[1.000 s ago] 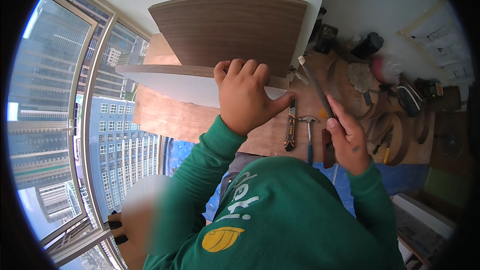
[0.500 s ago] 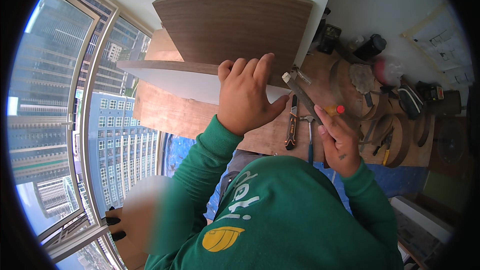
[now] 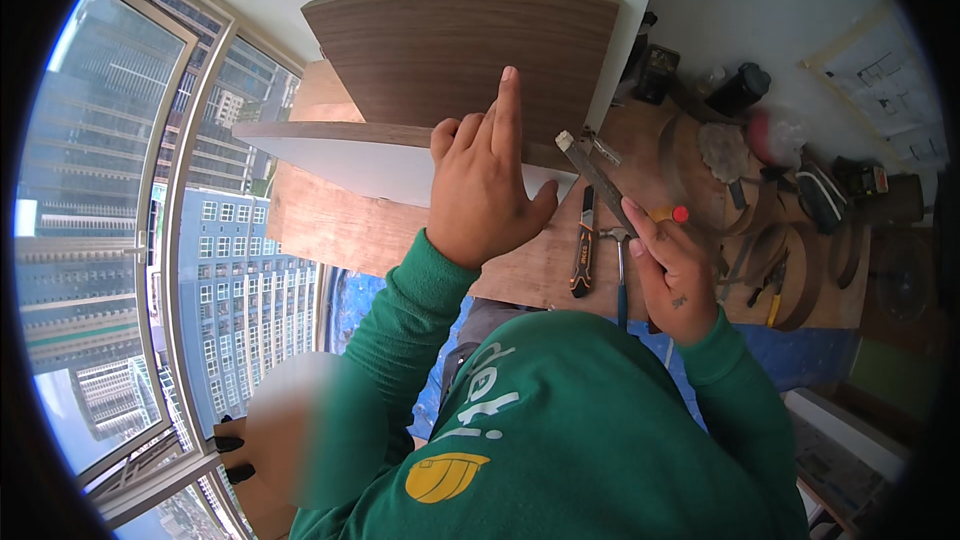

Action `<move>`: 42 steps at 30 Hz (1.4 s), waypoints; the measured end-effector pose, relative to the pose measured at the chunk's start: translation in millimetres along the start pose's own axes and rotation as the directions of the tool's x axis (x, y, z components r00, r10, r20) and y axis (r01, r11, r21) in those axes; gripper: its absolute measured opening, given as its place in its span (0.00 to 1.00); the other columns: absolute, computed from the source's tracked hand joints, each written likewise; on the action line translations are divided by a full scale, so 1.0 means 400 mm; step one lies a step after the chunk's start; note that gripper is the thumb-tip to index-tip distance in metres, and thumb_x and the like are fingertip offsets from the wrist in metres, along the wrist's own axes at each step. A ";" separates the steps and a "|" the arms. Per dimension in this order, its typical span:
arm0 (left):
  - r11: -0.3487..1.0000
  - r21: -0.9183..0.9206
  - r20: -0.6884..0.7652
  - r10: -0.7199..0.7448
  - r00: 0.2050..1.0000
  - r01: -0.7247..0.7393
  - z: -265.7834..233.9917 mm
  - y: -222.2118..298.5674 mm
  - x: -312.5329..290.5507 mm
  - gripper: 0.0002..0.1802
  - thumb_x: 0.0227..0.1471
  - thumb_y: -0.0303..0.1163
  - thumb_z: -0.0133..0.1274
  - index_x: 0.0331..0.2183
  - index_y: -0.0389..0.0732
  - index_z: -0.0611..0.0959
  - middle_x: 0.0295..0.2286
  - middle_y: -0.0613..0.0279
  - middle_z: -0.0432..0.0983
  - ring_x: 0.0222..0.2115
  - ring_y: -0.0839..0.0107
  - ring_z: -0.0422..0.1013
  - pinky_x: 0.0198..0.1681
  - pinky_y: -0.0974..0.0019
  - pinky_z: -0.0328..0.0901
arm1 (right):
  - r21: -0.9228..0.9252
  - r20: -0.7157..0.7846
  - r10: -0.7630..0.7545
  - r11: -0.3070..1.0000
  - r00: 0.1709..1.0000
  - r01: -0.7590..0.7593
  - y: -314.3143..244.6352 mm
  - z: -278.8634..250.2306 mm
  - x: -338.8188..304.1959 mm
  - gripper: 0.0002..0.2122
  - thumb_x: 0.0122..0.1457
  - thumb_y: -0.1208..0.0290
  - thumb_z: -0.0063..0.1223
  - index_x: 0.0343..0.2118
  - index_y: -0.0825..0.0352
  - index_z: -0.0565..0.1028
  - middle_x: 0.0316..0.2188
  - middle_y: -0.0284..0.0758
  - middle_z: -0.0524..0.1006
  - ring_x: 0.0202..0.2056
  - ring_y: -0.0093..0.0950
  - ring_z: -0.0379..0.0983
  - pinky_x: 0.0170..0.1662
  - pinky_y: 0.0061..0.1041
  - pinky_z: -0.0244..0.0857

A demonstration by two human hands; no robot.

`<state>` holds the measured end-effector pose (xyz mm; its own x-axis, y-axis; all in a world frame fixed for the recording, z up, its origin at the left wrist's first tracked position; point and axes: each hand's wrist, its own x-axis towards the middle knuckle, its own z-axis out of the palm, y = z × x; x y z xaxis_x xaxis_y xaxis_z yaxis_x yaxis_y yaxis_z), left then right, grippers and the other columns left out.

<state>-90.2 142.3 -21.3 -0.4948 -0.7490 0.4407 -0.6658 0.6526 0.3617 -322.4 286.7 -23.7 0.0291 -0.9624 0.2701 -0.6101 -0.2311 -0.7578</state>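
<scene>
A board with a white face and brown edge stands on edge on the wooden worktop. Over its top edge, near the right end, my left hand rests with several fingers curled. The index finger points straight up and the thumb juts right. Behind it leans a larger brown wood-grain board with a curved top. My right hand pinches a dark narrow stick between thumb and fingers. The stick's ragged pale tip slants up left, close to the white-faced board's right end.
Between my hands lie an orange-and-black utility knife and a hammer with a blue handle. A red-capped yellow object sits beside my right hand. Curled brown edging strips and pliers lie to the right. Windows line the left.
My left index finger has straightened upward, and that hand has shifted slightly left. My right hand and the stick have moved a little left and up.
</scene>
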 end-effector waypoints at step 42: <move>0.991 -0.031 0.095 0.129 0.987 -0.126 -0.032 0.059 -0.063 0.23 0.49 0.38 0.71 0.48 0.50 0.85 0.45 0.66 0.79 0.46 0.62 0.75 0.59 0.50 0.59 | -0.003 0.092 0.250 0.968 0.964 -0.251 -0.015 -0.060 0.012 0.23 0.71 0.76 0.55 0.68 0.60 0.75 0.39 0.42 0.83 0.32 0.29 0.75 0.42 0.28 0.71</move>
<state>-86.4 177.9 -13.1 -0.6274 -0.6661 0.4033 -0.5803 0.7453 0.3282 -337.6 287.1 -3.7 -0.0517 -0.9985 0.0165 -0.5999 0.0179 -0.7999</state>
